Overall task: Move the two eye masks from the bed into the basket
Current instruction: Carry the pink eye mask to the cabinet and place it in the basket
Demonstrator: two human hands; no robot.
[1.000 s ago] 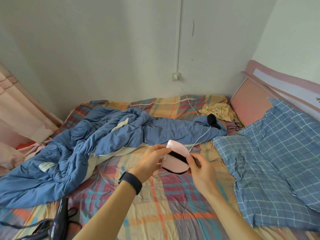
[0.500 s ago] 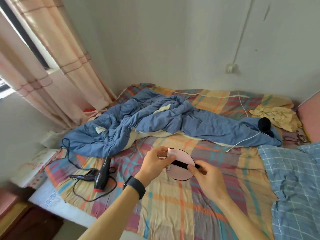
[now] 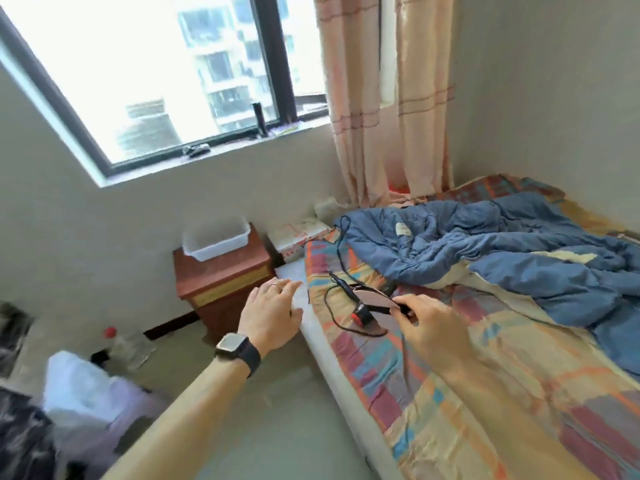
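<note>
**Mask in right hand, basket up and left**

Bedroom: window upper left of frame, bed [image 3: 450,393] with plaid sheet filling the right side, nightstand [image 3: 221,278] at centre left against the wall. White basket [image 3: 216,242] sits on the nightstand top, and looks empty.

Right hand [image 3: 429,327] pinches shut on a pink mask [image 3: 375,299] at its near end; the mask hangs above the bed edge, over a hair dryer [image 3: 363,311] and its cord. Long axis runs roughly left-right, free end pointing left. Left hand [image 3: 272,313] is open, holding nothing, fingers spread, just left of the mask.

Only one mask distinguishable; second cannot be told.

Judgement: basket lies up and left of the mask, beyond the left hand. Left hand is nearer the basket, but the right carries the load.
</note>
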